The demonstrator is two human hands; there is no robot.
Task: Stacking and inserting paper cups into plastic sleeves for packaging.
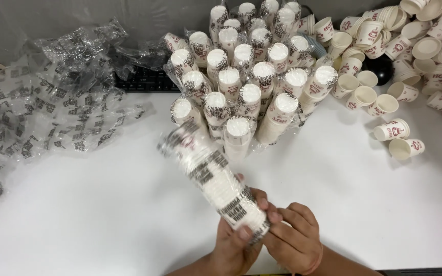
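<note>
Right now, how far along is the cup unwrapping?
Done: loose cups piled at right, empty wrappers at left. In hand: left hand and right hand grip one wrapped cup sleeve at its near end. Left: many wrapped sleeves standing behind.

Hands in view: two, a left hand (234, 245) and a right hand (295, 237). Wrapped sleeves of stacked paper cups: one held sleeve (213, 176), plus roughly two dozen standing sleeves (246, 66). Loose paper cups (400, 56): several dozen, exact count indeterminable. Keyboard (144, 79): one. Empty plastic wrappers (52, 102): one heap, uncountable.
</note>
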